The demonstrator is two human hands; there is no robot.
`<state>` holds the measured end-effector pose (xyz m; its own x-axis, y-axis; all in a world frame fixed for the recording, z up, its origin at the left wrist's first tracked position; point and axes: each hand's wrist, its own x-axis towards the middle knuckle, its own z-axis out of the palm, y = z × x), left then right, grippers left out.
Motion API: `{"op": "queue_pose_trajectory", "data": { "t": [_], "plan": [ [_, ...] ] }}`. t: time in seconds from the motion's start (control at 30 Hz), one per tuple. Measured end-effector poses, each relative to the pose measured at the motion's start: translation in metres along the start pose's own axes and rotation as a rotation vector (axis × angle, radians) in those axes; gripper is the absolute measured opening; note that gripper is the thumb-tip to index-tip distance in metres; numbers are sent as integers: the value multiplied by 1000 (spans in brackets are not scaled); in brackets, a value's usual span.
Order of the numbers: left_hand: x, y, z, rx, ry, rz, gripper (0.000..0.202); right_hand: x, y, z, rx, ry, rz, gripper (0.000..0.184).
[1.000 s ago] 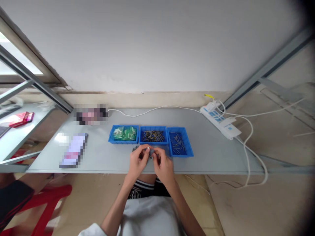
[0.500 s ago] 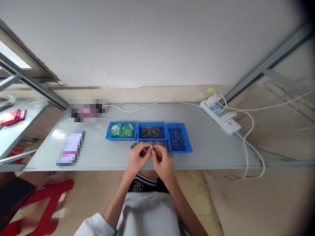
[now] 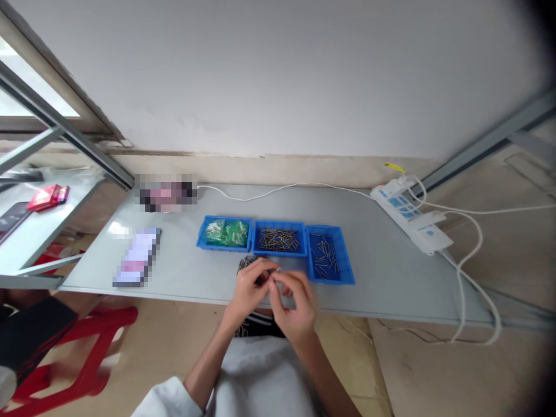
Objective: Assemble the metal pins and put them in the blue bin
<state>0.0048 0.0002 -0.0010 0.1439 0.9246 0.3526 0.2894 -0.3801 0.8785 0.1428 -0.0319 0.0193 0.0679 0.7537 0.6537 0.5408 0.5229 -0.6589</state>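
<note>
My left hand (image 3: 251,289) is closed in a pinch above the table's front edge, with a small pale, shiny piece (image 3: 278,270) at its fingertips. Against it from the right comes my right hand (image 3: 297,307), thumb and forefinger pinched together and slightly blurred. What the right fingers hold, if anything, is hidden. Just behind the left hand lies a heap of thin dark metal pins (image 3: 247,263). Beyond the hands stand three blue trays: a left tray (image 3: 201,245) with green and clear packets, a middle tray (image 3: 278,223) of metal rods, and a right tray (image 3: 345,255) holding thinner rods.
A white power strip (image 3: 412,226) with plugs and looping cables is at the table's right. To the left are a blurred-out phone-like slab (image 3: 138,258) and another pixelated object (image 3: 167,194). A red stool (image 3: 93,347) and another person's leg (image 3: 37,330) are at the lower left.
The view has shifted, so the table contents appear further right. My right hand has turned slightly and its fingers have moved on the small piece; both hands remain close together.
</note>
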Motion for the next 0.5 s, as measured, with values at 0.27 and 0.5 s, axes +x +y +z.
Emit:
{"op": "queue_pose_trajectory", "data": {
  "t": [0.27, 0.5],
  "plan": [
    [2, 0, 2, 27, 112, -80, 16, -27, -10, 14, -49, -224, -184, 45],
    [3, -2, 3, 25, 87, -55, 9, -31, -3, 10, -17, -264, -158, 58]
  ]
}}
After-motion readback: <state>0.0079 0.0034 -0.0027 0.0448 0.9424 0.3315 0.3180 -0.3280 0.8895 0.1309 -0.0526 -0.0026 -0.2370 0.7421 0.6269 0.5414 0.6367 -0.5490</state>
